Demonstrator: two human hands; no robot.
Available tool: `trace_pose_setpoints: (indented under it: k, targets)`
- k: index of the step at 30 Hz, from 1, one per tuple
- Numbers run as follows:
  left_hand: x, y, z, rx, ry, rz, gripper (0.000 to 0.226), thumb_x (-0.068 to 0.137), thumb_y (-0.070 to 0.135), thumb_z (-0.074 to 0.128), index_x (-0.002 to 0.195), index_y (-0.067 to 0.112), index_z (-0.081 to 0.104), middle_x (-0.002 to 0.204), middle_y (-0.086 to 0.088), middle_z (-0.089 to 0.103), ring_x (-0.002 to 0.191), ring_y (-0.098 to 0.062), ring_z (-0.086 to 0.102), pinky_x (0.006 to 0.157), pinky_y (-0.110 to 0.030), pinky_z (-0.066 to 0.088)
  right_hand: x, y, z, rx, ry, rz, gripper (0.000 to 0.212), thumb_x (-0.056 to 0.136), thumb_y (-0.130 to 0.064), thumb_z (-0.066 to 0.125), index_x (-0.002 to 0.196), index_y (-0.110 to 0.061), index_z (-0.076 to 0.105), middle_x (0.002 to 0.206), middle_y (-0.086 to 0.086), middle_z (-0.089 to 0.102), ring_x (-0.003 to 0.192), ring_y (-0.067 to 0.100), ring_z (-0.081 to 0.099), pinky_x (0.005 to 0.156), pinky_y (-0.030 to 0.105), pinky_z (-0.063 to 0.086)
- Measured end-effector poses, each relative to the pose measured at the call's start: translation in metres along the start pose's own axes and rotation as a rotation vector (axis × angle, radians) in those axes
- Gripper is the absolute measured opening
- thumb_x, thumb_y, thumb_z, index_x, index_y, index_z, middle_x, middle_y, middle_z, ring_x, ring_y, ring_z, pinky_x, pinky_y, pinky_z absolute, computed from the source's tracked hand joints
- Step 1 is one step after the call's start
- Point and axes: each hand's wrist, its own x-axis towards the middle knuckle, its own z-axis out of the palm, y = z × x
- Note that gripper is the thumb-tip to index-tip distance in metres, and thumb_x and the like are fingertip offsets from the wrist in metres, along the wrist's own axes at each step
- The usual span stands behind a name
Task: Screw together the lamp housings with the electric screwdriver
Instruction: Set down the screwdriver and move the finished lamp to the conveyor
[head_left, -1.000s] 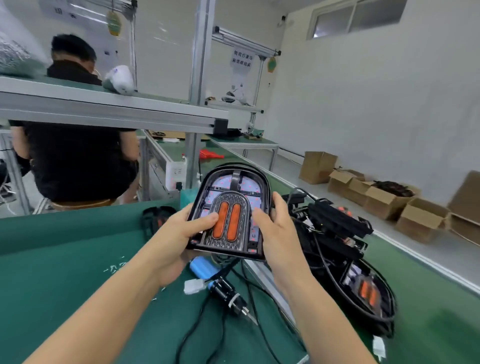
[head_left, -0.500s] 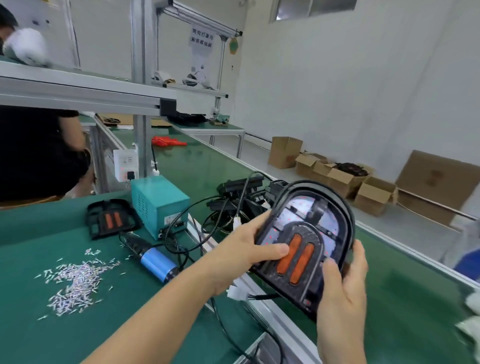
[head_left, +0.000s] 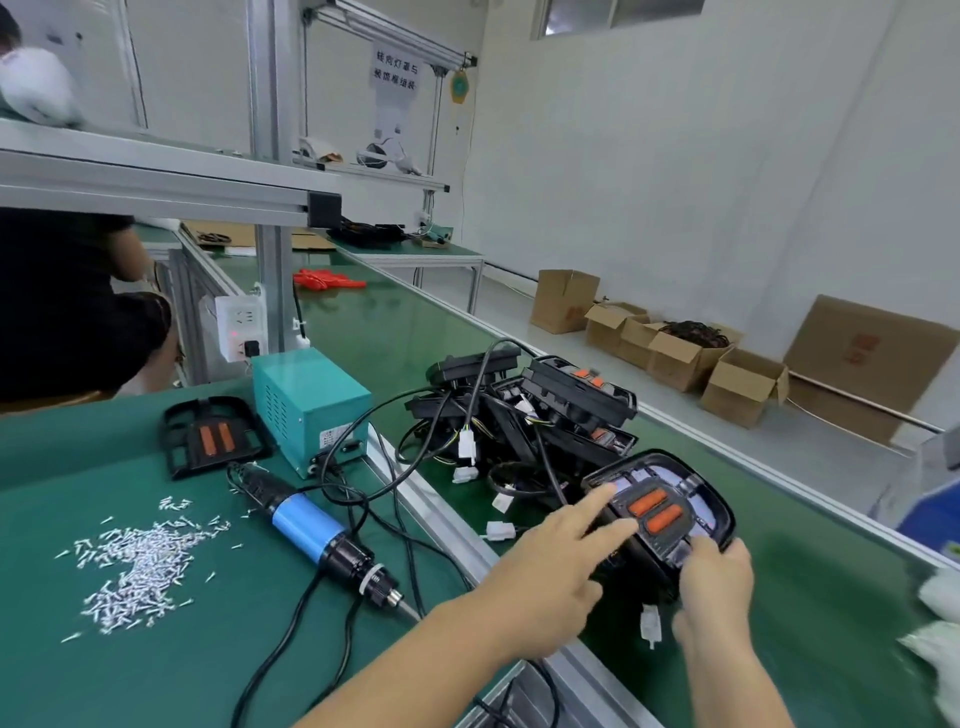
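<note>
My right hand (head_left: 714, 582) grips the lamp housing (head_left: 662, 512) by its rim, left hand (head_left: 558, 551) fingers flat on top; rigid, light plastic, wire dangling, so I hold the edges.

Both forearms are bare up to the lower frame edge, with no sleeve, glove, watch or ring showing. The left hand (head_left: 558, 561) and right hand (head_left: 714, 587) are bare too, with short, unpainted fingernails.

White walls (head_left: 675, 156), a high window (head_left: 613, 10), and cardboard boxes (head_left: 675, 353) on the pale floor (head_left: 519, 317).
</note>
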Motion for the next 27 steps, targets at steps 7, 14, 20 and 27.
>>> trace_pose_setpoints:
  k: [7,14,20,27]
  targets:
    - [0.003,-0.020,0.013,0.304,-0.062,-0.022,0.066,0.098,0.005,0.036,0.152,0.023,0.003,0.159,0.009,-0.010,0.145,-0.014,-0.001,0.119,-0.037,0.003,0.022,-0.014,-0.004,-0.335,-0.046,-0.042,0.023,0.096,-0.005,0.038,0.113,0.007,0.047,0.118,0.021,0.050,0.090,0.030,0.044,0.067,0.035,0.035]
    - [-0.012,-0.043,0.020,0.360,-0.174,-0.170,0.058,0.102,0.016,0.029,0.153,0.023,0.002,0.160,0.007,-0.007,0.146,-0.016,-0.002,0.119,-0.041,-0.002,-0.007,-0.034,-0.003,-1.113,-0.217,-0.310,0.067,0.095,-0.066,0.013,0.144,-0.033,0.043,0.161,0.006,0.023,0.148,0.034,0.010,0.115,0.059,-0.002]
    - [-0.026,-0.059,0.020,0.399,-0.241,-0.270,0.058,0.099,0.009,0.030,0.152,0.019,0.009,0.160,0.002,0.005,0.146,-0.020,0.000,0.118,-0.048,-0.006,-0.001,-0.042,-0.008,-1.366,-0.269,-0.258,0.092,0.075,-0.087,-0.003,0.150,-0.042,0.028,0.158,0.000,0.030,0.148,0.032,0.011,0.110,0.065,-0.012]
    - [-0.032,-0.066,0.019,0.404,-0.296,-0.297,0.054,0.098,0.008,0.032,0.150,0.016,0.020,0.159,0.001,0.013,0.145,-0.018,0.008,0.117,-0.050,-0.004,0.002,-0.040,-0.005,-1.208,-0.368,-0.369,0.079,0.090,-0.073,0.013,0.140,-0.018,0.043,0.130,0.016,0.055,0.117,0.034,0.052,0.100,0.042,0.038]
